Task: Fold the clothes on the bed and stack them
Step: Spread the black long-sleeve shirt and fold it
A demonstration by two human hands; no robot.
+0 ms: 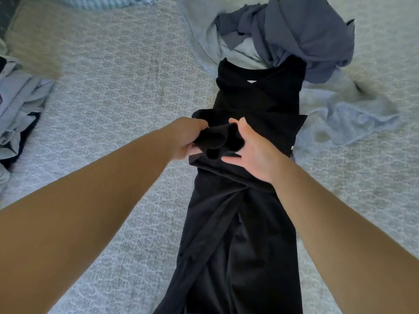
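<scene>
Your black garment (pixel 247 200) lies on the bed (pixel 127 91), right of centre; its long axis runs from the bottom edge of the frame up to the neckline at upper centre, so the collar points away from you and the hem comes toward you, running off the frame; the sides look already turned in, leaving a narrow strip.

Your left hand (pixel 187 138) is clamped on a bunched fold of the dark cloth at mid-strip, fingers curled round it; your right hand (pixel 251 150) is on the same bunch from the right, thumb and fingers spread and only lightly curled, so whether it truly grips I cannot tell; the two hands sit close together, both on the garment, neither plainly nearer.

Judgement: the next fold must run across the long axis, top to hem or hem to top; the bunch lies directly between your hands, and should be flattened first or the fold will set crooked.

A heap of blue-grey clothes (pixel 301 35) touches the collar end at upper right; a pale pile (pixel 18 109) sits at the left edge, well apart.
</scene>
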